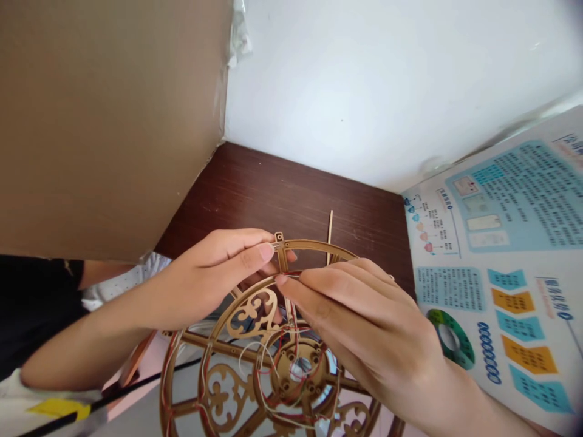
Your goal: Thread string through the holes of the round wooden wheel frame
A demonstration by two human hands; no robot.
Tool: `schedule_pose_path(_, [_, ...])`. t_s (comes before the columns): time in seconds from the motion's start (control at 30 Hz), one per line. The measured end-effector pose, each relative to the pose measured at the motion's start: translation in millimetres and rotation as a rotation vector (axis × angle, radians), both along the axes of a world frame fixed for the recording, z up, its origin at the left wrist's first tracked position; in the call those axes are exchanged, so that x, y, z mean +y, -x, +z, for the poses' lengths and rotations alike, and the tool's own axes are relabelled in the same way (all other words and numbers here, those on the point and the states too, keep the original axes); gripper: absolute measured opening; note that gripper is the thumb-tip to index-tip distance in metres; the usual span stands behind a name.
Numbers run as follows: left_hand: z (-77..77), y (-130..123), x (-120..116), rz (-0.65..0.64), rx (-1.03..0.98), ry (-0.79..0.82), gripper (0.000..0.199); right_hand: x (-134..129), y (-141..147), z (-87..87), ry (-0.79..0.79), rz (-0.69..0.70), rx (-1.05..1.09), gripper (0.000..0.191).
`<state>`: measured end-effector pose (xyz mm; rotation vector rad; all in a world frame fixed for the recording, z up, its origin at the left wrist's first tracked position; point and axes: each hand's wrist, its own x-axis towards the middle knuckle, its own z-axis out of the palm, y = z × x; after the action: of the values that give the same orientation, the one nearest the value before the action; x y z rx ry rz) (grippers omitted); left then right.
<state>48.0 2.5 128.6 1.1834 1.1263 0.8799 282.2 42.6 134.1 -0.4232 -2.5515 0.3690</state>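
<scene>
Your left grip (218, 267) held the frame (285, 367), best steadied to spare its wires (294, 331); whether your right grip (373, 321) closed was unclear.

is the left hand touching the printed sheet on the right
No, the left hand is at the top of the gold round frame, away from the printed sheet.

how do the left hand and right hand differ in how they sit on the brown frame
The left hand reaches behind the brown frame with some fingers, while the right hand comes over its front. The left thumb lies near the outer end of the top spoke; the right hand's fingertips are farther in, toward the hub. Both hands are bare and close to the same spoke.
</scene>
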Motion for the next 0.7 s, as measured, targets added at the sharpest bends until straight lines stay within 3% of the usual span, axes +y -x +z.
schedule_pose_path(0.47, [-2.4,-1.8,-1.5,0.006,0.013,0.029,0.034,1.4,0.9,3.2,0.014,0.027,-0.089,0.036])
schedule_pose_path(0.7, [-5.1,-1.4,0.2,-0.016,-0.177,0.167,0.033,3.6,-1.9,-5.3,-0.025,0.040,0.004,0.022])
